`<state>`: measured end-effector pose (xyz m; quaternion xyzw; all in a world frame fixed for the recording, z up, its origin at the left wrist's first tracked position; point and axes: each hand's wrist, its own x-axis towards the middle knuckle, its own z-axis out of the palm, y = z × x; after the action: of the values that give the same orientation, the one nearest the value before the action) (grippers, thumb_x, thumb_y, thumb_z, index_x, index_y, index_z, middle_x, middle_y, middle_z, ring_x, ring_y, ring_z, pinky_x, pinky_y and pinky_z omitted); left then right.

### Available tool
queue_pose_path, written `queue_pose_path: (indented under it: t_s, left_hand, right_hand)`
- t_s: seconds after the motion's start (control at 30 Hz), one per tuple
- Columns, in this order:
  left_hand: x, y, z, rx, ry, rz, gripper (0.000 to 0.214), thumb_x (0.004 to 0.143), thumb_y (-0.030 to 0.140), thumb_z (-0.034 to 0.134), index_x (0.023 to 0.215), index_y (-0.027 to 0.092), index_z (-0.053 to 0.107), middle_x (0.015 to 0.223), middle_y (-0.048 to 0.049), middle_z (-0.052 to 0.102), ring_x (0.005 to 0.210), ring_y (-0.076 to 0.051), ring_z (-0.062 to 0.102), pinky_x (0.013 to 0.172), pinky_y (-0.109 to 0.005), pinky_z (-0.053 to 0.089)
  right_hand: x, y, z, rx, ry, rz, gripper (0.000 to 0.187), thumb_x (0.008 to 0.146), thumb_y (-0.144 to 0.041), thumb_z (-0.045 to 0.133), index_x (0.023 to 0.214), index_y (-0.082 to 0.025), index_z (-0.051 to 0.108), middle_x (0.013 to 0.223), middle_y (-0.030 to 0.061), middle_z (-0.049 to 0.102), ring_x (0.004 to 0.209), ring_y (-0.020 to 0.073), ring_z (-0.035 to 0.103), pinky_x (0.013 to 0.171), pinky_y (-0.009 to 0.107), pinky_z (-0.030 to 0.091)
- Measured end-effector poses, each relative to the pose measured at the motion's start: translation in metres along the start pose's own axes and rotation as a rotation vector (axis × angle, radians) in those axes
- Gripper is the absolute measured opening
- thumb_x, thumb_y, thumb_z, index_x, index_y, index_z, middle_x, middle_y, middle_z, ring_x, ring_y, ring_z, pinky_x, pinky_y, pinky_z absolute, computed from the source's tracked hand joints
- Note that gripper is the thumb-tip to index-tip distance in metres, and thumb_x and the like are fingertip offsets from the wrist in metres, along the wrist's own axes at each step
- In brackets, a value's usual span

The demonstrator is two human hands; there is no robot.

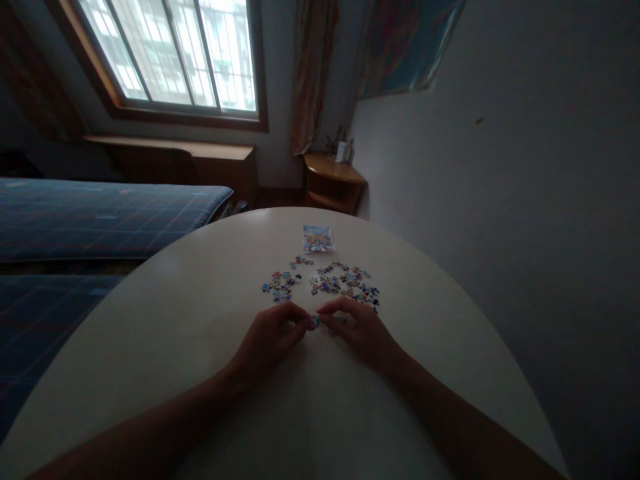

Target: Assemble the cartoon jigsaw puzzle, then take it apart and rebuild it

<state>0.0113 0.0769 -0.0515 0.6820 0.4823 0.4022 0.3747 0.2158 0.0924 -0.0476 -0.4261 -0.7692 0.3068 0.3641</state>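
Small jigsaw puzzle pieces [316,321] sit between the fingertips of both hands, low over the table. My left hand [273,333] pinches them from the left, thumb and forefinger closed. From the right, my right hand [357,327] pinches with its thumb and forefinger; part of what it holds is hidden behind the fingers. Just beyond the hands lie loose jigsaw pieces in a left cluster [283,283] and a larger right cluster [345,280]. A small square picture sheet [318,239] with a colourful print lies farther back.
The round pale table [200,320] fills the foreground. A bed with a blue plaid mattress [100,213] stands at the left. Behind the table are a wooden corner cabinet [335,168] and a desk [220,148] below the window. A wall [500,200] runs along the right.
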Motion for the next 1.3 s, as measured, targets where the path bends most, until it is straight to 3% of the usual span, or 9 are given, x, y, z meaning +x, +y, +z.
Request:
queue_pose_path:
  t_s: [0.2, 0.47, 0.7, 0.93, 1.13, 1.3]
  left_hand:
    - [0.0007, -0.0009, -0.0008, -0.017, 0.020, 0.004, 0.012, 0.084, 0.028, 0.062, 0.083, 0.019, 0.070, 0.080, -0.0038, 0.075, 0.074, -0.018, 0.071, 0.067, -0.026, 0.055]
    - [0.0007, 0.0035, -0.0016, 0.004, 0.028, 0.058, 0.019, 0.087, 0.029, 0.057, 0.089, 0.020, 0.073, 0.086, -0.0036, 0.076, 0.079, -0.018, 0.071, 0.076, -0.030, 0.055]
    - [-0.0010, 0.0035, -0.0014, 0.056, -0.027, 0.118, 0.021, 0.086, 0.026, 0.061, 0.101, 0.020, 0.074, 0.092, -0.0047, 0.076, 0.085, -0.019, 0.071, 0.081, -0.030, 0.054]
    - [0.0019, -0.0014, -0.0012, 0.061, 0.008, 0.081, 0.022, 0.086, 0.024, 0.059, 0.102, 0.019, 0.074, 0.092, -0.0049, 0.076, 0.084, -0.019, 0.071, 0.079, -0.030, 0.055]
    - [0.0021, -0.0018, -0.0001, 0.098, 0.030, 0.192, 0.022, 0.085, 0.020, 0.058, 0.100, 0.021, 0.075, 0.087, -0.0041, 0.075, 0.079, -0.018, 0.069, 0.077, -0.029, 0.054]
    - [0.0014, -0.0019, 0.0000, 0.104, 0.009, 0.195, 0.022, 0.086, 0.020, 0.057, 0.101, 0.022, 0.074, 0.089, -0.0039, 0.075, 0.081, -0.018, 0.069, 0.078, -0.029, 0.053]
  right_hand:
    - [-0.0012, 0.0005, 0.0003, -0.002, -0.008, -0.027, 0.020, 0.083, -0.029, 0.072, 0.102, -0.026, 0.070, 0.095, 0.0023, 0.074, 0.092, 0.0195, 0.069, 0.086, 0.036, 0.053]
    - [-0.0015, -0.0003, -0.0006, -0.052, 0.029, -0.024, 0.015, 0.081, -0.034, 0.076, 0.091, -0.025, 0.069, 0.090, 0.0005, 0.074, 0.086, 0.0189, 0.069, 0.081, 0.034, 0.051]
    - [-0.0031, -0.0002, 0.0011, -0.148, 0.067, -0.113, 0.025, 0.075, -0.039, 0.081, 0.077, -0.023, 0.063, 0.081, 0.0004, 0.070, 0.080, 0.0191, 0.067, 0.078, 0.034, 0.050]
    - [-0.0018, 0.0011, -0.0009, -0.212, 0.054, -0.202, 0.017, 0.078, -0.027, 0.079, 0.086, -0.024, 0.065, 0.086, 0.0004, 0.072, 0.085, 0.0194, 0.066, 0.083, 0.035, 0.048]
    - [0.0000, 0.0034, -0.0008, -0.200, 0.080, -0.293, 0.015, 0.079, -0.022, 0.079, 0.082, -0.024, 0.064, 0.085, -0.0006, 0.073, 0.083, 0.0182, 0.067, 0.083, 0.035, 0.047]
    - [-0.0021, 0.0028, -0.0009, -0.222, 0.093, -0.291, 0.021, 0.080, -0.024, 0.077, 0.096, -0.024, 0.064, 0.095, 0.0011, 0.073, 0.092, 0.0194, 0.067, 0.086, 0.036, 0.048]
